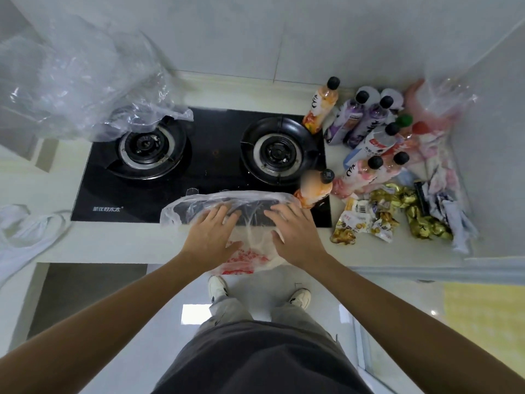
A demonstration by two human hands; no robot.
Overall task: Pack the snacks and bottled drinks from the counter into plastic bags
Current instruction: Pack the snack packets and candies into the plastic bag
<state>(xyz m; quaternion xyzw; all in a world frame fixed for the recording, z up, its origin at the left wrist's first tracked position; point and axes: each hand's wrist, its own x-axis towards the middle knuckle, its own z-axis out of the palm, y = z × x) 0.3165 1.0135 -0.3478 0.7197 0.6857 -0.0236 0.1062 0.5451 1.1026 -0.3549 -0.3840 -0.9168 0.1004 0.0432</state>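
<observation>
At the bench's front edge, your left hand (pixel 211 236) and right hand (pixel 295 237) press flat, fingers spread, on a thin plastic bag (pixel 224 203) draped over the stove. Judged flimsy and slippery: pinch its mouth rim. Bottles (pixel 366 132) stand right, likely heavy.

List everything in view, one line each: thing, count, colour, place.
plastic bag: one, clear with red print, stove's front edge, under both hands
stove: one, black, two burners, counter centre
bottles: about ten, orange, purple, pink and white labels, right of stove
snack packets: several, gold and white, counter front right
crumpled bag: one, clear, back left
white bag: one, counter far left
pink bag: one, back right corner
left hand: open, flat on bag
right hand: open, flat on bag
</observation>
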